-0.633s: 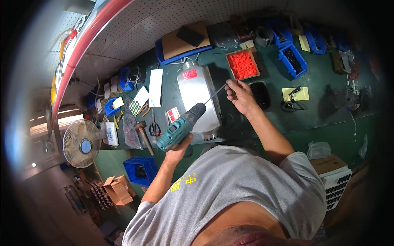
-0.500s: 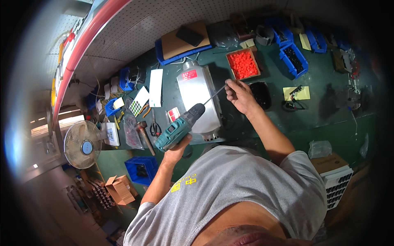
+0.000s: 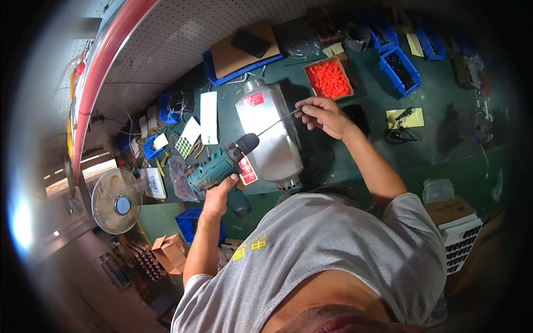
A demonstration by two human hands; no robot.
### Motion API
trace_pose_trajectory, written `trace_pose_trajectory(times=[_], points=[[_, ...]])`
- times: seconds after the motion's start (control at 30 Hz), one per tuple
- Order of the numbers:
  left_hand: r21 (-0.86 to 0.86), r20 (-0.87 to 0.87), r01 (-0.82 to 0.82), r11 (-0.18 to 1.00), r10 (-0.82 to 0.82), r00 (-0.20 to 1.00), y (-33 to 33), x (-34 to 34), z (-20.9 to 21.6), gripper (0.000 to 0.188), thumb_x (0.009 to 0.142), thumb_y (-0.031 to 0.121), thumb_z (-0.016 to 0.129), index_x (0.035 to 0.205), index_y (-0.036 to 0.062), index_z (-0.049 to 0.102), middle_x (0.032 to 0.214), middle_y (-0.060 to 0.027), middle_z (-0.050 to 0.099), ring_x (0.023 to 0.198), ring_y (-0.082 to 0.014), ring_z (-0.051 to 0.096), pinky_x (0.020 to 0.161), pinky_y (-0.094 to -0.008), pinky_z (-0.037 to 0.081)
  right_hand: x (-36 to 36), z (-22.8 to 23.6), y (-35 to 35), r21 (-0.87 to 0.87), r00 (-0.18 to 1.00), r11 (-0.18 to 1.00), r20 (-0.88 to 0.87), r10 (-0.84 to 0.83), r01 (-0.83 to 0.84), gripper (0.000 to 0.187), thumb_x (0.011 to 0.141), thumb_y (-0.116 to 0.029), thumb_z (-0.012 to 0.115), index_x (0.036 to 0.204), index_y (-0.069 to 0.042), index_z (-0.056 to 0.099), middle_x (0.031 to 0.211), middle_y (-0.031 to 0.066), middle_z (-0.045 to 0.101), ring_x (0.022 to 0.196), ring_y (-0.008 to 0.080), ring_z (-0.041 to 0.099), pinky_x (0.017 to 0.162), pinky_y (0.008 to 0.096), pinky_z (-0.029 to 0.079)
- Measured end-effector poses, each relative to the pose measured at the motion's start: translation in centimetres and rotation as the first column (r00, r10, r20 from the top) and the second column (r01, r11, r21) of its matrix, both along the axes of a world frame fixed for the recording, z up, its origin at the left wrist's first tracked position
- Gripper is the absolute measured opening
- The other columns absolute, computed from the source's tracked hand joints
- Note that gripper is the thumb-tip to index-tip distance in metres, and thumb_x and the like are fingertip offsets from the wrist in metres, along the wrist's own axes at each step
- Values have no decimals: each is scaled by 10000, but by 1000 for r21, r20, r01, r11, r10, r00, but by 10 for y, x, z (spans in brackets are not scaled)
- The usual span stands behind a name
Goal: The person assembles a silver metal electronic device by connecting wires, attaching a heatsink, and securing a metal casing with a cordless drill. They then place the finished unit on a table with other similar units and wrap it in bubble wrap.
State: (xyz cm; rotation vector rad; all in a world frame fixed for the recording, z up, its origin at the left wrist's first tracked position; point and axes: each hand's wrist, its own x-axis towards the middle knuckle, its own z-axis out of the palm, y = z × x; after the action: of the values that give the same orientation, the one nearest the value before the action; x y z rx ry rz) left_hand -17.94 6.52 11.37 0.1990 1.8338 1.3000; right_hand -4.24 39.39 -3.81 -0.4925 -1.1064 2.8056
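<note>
The step in hand appeared to be positioning at the driver's tip. The left hand [image 3: 221, 193] was closed around the body of the teal cordless drill [image 3: 210, 170], handle hanging below. The right hand [image 3: 326, 117] pinched the far end of the long bit [image 3: 276, 122] between thumb and fingers; whether a small fastener sat there could not be told. The silver metal housing [image 3: 265, 130] stood on the green bench [image 3: 337, 171], beneath the bit, left of the right hand. From where I stood, the next move seemed to call for steady bit alignment and clear fingertips before any rotation.
</note>
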Motion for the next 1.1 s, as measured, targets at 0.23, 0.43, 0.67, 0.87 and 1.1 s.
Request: trace_pose_trajectory(times=[0.23,0.43,0.67,0.87,1.1], points=[[-91,-148,152,984,-164,975,20,-49,15,278,896,181,735,1094,-4,674,824,-52,661,747,-161,636,679,-319,530,-34,-7,9,213,998,975,2,-57,55,242,990,-150,659,1176,5,673,974,62,707,816,97,655,665,246,588],[-186,-286,221,957,-268,920,48,-67,34,280,897,213,743,1072,3,682,796,-40,653,751,-156,625,731,-317,514,-56,-18,8,312,994,945,6,-109,102,205,980,-99,645,1147,12,689,983,68,712,826,99,659,659,265,582],[-582,-756,533,614,-649,-78,70,-134,37,274,867,157,775,1126,99,707,1013,-72,723,893,-215,690,783,-363,565,-103,-49,-3,829,929,440,-233,-289,345,249,910,21,612,1112,-53,737,1018,144,714,885,234,698,783,314,548],[-469,-473,574,672,-739,479,166,-139,69,288,892,163,764,1124,23,665,941,-53,677,813,-152,590,716,-332,517,-125,-88,-1,908,967,381,-83,-240,172,387,876,80,542,1177,-89,716,1140,198,692,1093,353,655,1002,399,504],[-581,-401,575,576,-817,414,190,-154,52,358,889,122,766,1223,64,650,1046,-74,708,960,-165,642,859,-348,551,-122,-85,-8,943,962,297,-74,-261,153,382,881,50,564,1203,-91,710,1149,201,691,1088,346,662,950,400,520]])
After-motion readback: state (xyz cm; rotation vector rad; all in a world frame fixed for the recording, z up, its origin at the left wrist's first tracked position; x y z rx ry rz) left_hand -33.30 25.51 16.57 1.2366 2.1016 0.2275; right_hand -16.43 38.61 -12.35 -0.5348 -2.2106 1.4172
